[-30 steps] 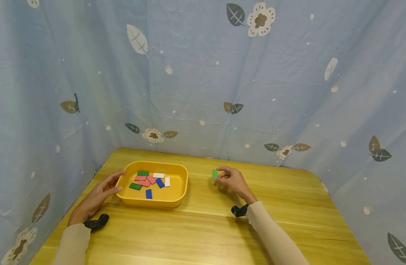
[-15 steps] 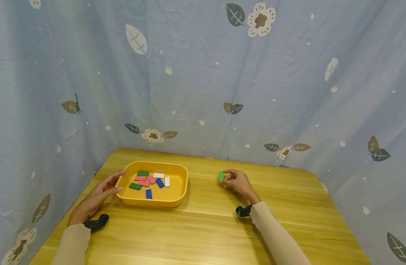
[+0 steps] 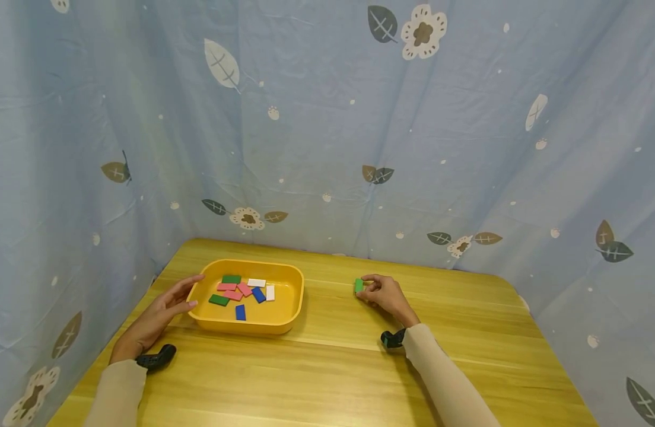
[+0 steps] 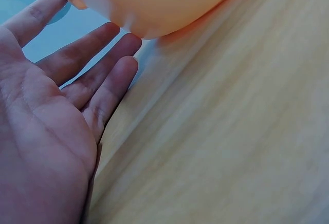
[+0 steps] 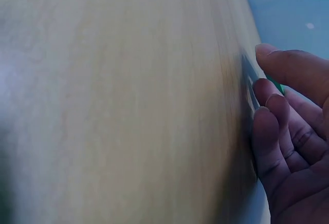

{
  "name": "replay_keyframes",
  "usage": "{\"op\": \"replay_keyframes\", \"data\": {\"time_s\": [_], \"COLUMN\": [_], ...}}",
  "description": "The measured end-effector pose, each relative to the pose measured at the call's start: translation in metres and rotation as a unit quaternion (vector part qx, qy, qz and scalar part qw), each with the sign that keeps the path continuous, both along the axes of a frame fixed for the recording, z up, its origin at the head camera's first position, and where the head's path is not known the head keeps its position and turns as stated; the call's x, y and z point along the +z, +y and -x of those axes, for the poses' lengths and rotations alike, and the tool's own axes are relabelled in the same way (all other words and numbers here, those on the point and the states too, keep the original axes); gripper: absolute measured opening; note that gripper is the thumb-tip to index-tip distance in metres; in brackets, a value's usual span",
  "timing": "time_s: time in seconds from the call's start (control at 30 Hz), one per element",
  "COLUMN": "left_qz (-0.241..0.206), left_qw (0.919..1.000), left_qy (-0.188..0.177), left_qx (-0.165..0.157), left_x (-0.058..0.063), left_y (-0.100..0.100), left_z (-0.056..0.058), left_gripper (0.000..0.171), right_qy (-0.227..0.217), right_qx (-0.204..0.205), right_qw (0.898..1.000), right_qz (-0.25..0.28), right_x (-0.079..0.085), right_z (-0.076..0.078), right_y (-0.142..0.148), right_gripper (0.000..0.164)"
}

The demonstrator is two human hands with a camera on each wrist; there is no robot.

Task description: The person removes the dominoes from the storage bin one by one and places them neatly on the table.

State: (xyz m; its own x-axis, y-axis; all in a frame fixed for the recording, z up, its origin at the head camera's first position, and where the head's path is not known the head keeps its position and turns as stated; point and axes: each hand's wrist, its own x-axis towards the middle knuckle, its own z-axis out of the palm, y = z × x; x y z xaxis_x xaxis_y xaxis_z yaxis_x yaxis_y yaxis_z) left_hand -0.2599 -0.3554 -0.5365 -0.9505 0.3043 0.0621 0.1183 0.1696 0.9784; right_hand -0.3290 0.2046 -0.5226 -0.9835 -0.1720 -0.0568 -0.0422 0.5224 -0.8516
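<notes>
In the head view my right hand (image 3: 385, 295) pinches a green domino-like tile (image 3: 358, 286) between thumb and fingertips, low over the table right of the tray. Only a sliver of green tile (image 5: 275, 84) shows behind the thumb in the right wrist view. My left hand (image 3: 158, 314) is at the left end of a yellow tray (image 3: 242, 327), fingers extended along its rim. From the left wrist, the fingers (image 4: 97, 77) reach toward the tray wall (image 4: 164, 5) with tips right at it. Inside the tray lie several flat tiles: green, pink (image 3: 233, 295), blue (image 3: 240, 312) and white (image 3: 270, 293).
The wooden table (image 3: 306, 379) extends in front of the tray and to the right of it. A blue curtain (image 3: 327, 148) with leaf and flower prints hangs along the back and both sides. Black devices (image 3: 156, 358) are strapped to both wrists.
The right hand has moved slightly right with the green tile, then nearly stopped close to the table. The left hand, the tray and the tiles in it stay put.
</notes>
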Motion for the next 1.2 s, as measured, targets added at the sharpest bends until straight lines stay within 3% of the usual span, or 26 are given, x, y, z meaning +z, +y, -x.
{"op": "replay_keyframes", "data": {"time_s": [0.4,1.0,1.2], "left_qz": [-0.001,0.003,-0.001], "left_qw": [1.0,1.0,1.0], "left_qy": [0.0,0.009,0.007], "left_qx": [-0.002,0.0,-0.003], "left_x": [0.001,-0.001,-0.002], "left_y": [0.0,0.0,-0.001], "left_z": [-0.001,0.001,0.001], "left_gripper": [0.061,0.061,0.061], "right_qy": [-0.005,0.009,0.034], "right_qx": [0.001,0.034,0.034], "right_qw": [0.998,0.999,0.998], "right_qz": [-0.057,-0.039,-0.044], "right_x": [-0.003,0.004,0.017], "right_z": [0.003,0.004,0.002], "right_y": [-0.002,0.001,-0.01], "right_gripper": [0.049,0.059,0.055]}}
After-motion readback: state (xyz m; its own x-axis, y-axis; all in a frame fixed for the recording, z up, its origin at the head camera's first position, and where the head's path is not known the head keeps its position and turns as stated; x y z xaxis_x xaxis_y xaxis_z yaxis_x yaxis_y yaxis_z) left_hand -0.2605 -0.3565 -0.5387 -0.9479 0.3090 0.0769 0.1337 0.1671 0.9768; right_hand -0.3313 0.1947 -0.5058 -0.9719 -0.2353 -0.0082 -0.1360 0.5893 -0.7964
